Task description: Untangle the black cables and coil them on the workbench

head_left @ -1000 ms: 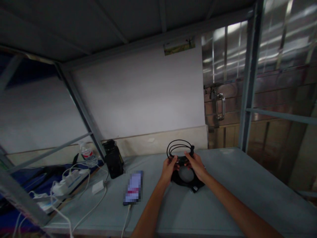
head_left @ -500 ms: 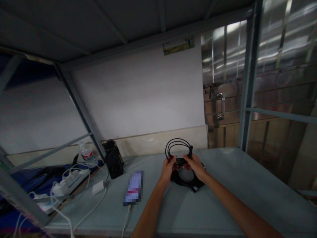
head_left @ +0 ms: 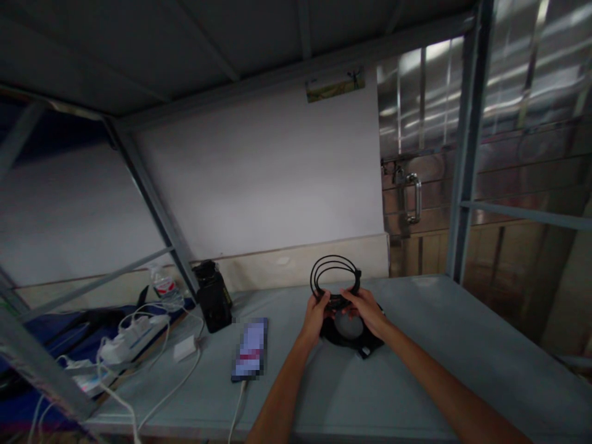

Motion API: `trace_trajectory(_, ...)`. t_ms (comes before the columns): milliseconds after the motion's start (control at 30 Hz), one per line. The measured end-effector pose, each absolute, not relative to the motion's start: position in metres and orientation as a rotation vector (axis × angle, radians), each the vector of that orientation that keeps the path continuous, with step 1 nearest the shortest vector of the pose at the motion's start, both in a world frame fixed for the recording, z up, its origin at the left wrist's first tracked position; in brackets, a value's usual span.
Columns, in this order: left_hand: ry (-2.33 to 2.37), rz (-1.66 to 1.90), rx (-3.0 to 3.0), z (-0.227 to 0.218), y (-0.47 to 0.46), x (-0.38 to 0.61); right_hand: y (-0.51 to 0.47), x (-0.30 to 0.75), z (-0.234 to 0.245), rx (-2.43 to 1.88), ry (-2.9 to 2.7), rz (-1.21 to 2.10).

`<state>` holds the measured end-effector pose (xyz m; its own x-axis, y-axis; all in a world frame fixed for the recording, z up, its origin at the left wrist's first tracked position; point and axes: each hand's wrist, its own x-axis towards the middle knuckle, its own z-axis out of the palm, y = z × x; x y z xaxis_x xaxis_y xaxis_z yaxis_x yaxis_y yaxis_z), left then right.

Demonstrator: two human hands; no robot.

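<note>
A coiled black cable (head_left: 335, 257) is held up in several loops between my two hands. My left hand (head_left: 316, 317) pinches the lower left of the coil, and my right hand (head_left: 367, 311) grips its lower right, where a small dark tie or plug sticks up. Under my hands, a black ring-shaped thing (head_left: 340, 338) with a round grey middle lies on the table (head_left: 416, 370); its kind I cannot make out. A small pale patch shows at its front edge.
Left of my arms lies a phone (head_left: 251, 350) with a white cable. Nearby are a white charger (head_left: 185, 348), a black boxy device (head_left: 213, 299), a power strip (head_left: 134, 338) and a plastic bottle (head_left: 163, 285). A metal post (head_left: 464, 142) rises at the right edge.
The view has shifted very slightly. Both hands keep their hold on the coiled cable, almost unmoved.
</note>
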<state>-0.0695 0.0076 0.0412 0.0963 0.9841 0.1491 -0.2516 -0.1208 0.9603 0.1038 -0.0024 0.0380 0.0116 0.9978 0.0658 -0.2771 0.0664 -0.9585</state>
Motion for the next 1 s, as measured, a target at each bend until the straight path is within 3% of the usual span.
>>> trace_trajectory(1000, 0.908, 1.337, 1.212, 0.0375, 0.0065, -0.0658, -0.0001, 0.1005, 0.0333, -1.044, -1.194, 1.05)
